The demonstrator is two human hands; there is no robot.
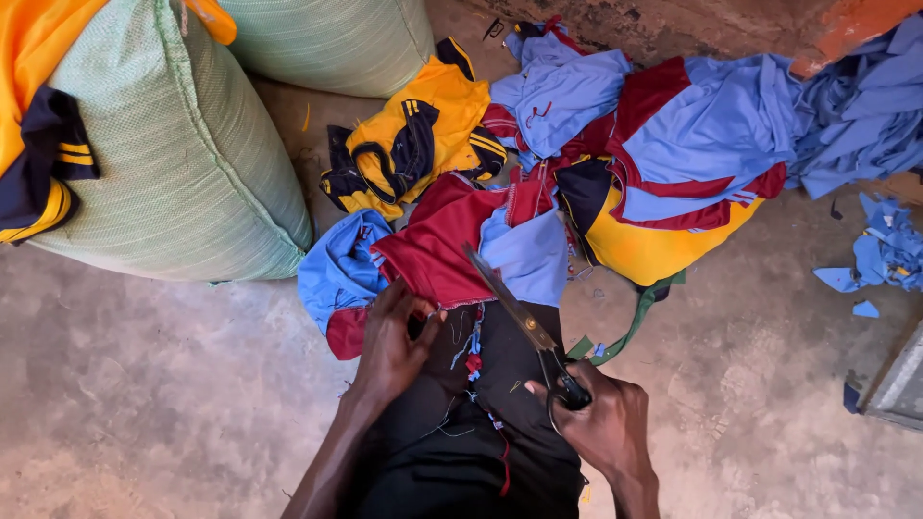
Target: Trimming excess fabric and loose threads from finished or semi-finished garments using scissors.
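My right hand (pixel 601 418) grips the black handles of a pair of long scissors (pixel 514 308), whose blades point up and left over a maroon and light blue garment (pixel 461 245). My left hand (pixel 394 341) pinches the lower edge of that garment's maroon part, against my black-clad lap (pixel 481 423). Loose threads and small cloth scraps lie on the lap between the hands.
A heap of blue, maroon and yellow garments (pixel 673 154) lies ahead on the concrete floor (pixel 144 384). A yellow and black garment (pixel 413 144) sits left of it. Two stuffed green woven sacks (pixel 183 163) stand at left. Blue offcuts (pixel 880 255) lie at right.
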